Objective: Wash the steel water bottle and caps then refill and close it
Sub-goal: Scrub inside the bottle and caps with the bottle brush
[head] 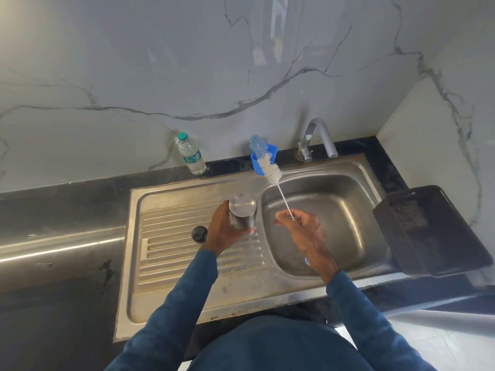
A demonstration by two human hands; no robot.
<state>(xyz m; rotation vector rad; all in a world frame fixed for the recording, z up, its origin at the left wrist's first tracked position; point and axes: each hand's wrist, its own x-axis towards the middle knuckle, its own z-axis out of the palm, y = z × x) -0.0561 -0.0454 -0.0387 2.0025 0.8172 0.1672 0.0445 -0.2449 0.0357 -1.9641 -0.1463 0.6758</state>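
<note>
While the left hand [223, 228] wraps its fingers [247, 231] around the steel bottle [242, 210], holding it over the ribbed drainboard [187, 253] at the edge of the sink basin [332, 218], the right hand [301, 228] pinches the thin wire handle of a bottle brush [270, 170] between thumb and fingertips. From those right fingers the handle slants up and away to the white bristles, whose blue tip lies in front of a blue cup [263, 159] by the wall. Just left of the left hand's wrist, a dark round cap [199, 234] lies on the drainboard. Beyond the right fingers, a faucet [318, 137] arches over the basin. Farther back and left of the left fingers, a clear plastic bottle [190, 154] with a green cap stands on the dark tabletop [67, 210]. Right of the right hand sits a black crate [434, 231].
</note>
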